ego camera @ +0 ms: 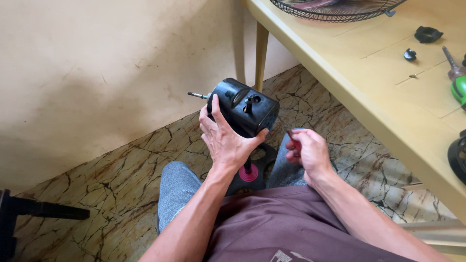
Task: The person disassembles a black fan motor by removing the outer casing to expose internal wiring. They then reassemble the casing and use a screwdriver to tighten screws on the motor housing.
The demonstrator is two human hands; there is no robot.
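Observation:
My left hand (224, 140) grips a black fan motor housing (245, 107) from the side, held over my lap. A thin metal shaft (197, 95) sticks out of the housing to the left. Below it stand the fan's black stand and a pink collar (248, 173) between my knees. My right hand (308, 153) is closed around a small red-handled tool (294, 139), just right of the housing and not touching it.
A yellow wooden table (349, 77) runs along the right. On it lie a black wire fan guard (335, 8), two small black parts (427, 34), and a green-handled screwdriver (456, 80). The floor is marbled tile (121, 179); a dark furniture leg (29, 211) is at left.

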